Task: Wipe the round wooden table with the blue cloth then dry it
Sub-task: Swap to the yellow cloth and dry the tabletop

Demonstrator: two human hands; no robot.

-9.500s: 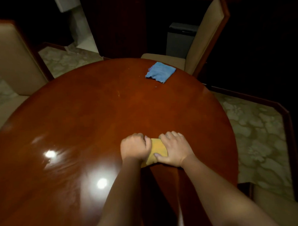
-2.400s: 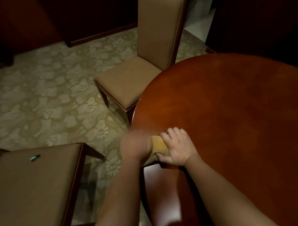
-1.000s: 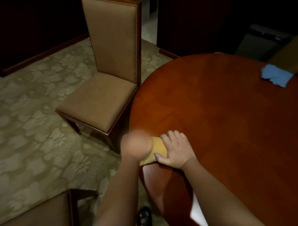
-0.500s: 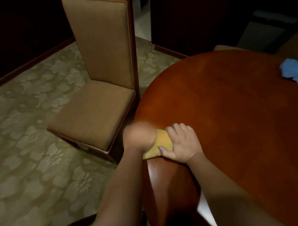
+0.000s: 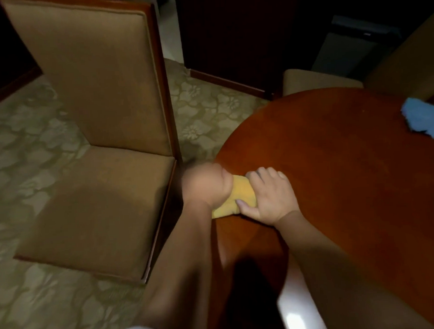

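nothing to read here: no words, labels, brands or numbers show on the table, the chair or either cloth, all plain surfaces.

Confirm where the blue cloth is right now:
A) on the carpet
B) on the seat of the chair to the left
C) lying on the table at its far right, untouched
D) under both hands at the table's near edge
C: the blue cloth lies alone on the round wooden table at its far right, while the left hand and right hand hold a yellow cloth at the near edge.
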